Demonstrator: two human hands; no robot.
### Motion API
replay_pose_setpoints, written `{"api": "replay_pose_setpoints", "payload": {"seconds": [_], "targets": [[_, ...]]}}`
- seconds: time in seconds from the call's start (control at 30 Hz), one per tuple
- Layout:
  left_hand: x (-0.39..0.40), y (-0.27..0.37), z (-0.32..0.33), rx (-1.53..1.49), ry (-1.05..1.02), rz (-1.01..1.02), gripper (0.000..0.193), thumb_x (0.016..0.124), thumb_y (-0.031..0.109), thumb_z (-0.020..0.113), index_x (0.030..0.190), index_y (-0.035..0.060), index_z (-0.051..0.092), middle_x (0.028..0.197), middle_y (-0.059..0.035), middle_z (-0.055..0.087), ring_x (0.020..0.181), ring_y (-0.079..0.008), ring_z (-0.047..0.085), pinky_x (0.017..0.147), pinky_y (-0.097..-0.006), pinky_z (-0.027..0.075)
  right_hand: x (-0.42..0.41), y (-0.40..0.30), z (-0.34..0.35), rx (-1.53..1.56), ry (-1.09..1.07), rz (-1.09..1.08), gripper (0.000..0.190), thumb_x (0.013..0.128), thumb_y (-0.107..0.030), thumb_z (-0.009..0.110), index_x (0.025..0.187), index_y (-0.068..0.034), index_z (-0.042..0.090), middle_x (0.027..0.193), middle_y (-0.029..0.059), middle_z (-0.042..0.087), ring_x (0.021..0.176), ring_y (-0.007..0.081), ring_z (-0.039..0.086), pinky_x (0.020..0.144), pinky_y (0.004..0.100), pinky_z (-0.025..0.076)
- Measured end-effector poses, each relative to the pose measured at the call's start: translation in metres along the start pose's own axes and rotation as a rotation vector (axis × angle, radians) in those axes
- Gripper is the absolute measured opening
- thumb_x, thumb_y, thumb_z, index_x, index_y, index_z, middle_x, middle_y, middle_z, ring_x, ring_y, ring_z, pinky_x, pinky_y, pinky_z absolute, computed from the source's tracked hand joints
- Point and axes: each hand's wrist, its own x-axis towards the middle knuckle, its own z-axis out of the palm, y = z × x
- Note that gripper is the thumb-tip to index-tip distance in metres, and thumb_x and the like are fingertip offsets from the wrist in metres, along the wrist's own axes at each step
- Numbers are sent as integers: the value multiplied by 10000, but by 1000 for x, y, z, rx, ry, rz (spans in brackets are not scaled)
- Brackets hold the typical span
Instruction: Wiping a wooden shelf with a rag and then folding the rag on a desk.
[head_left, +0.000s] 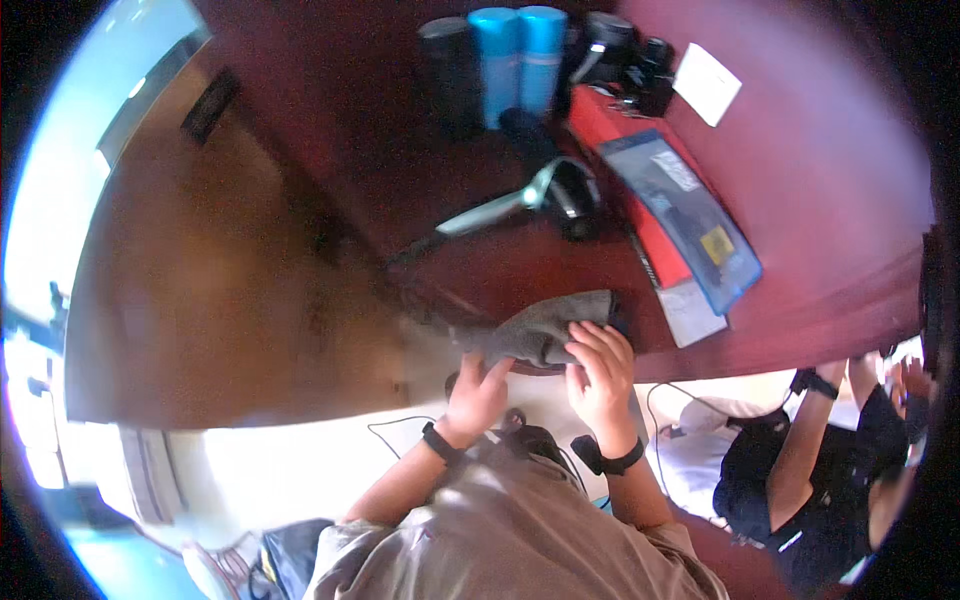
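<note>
A folded grey cloth (551, 322) lies at the near edge of the dark red tabletop, its left end blurred. My left hand (476, 401) grips that left end from the near side, though its fingertips are partly lost in the blur. Across the cloth's right part, my right hand (602, 375) has its fingers on top and its thumb at the near edge. Just beyond the cloth rests what looks like a hair dryer with a pale handle (484, 214) and a dark head (576, 199).
Two blue cans (517, 64) and a black cylinder (454, 75) stand at the back. A red box (656, 225) carries a clear blue-edged pack (686, 217); a white card (707, 84) lies beyond. Leftward is a brown wooden surface (225, 262). Another person (810, 465) sits at right.
</note>
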Motion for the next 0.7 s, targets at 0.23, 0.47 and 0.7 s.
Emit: {"api": "replay_pose_setpoints", "payload": {"seconds": [0.23,0.47,0.7], "targets": [[-60,-25,-40,72,-350,-17,535,749,56,558,1275,131,495,1075,-209,511,960,-391,548,758,-464,514,-24,-43,5,35,-75,-51,218,682,34,624,881,-55,637,1030,60,671,911,263,607,838,414,463],[-67,-35,-101,94,-462,139,660,712,160,674,1328,161,435,1091,-151,523,974,-350,551,741,-429,517,-59,-75,3,173,-268,31,351,679,30,622,1022,-48,610,949,117,660,853,315,614,758,410,483],[-154,-56,-182,123,-564,327,595,725,107,595,1307,131,473,1010,-106,569,967,-278,570,737,-402,534,-89,-131,74,-8,-1110,-144,811,681,-96,664,1418,-115,325,1056,225,602,938,420,600,796,483,494]]}}
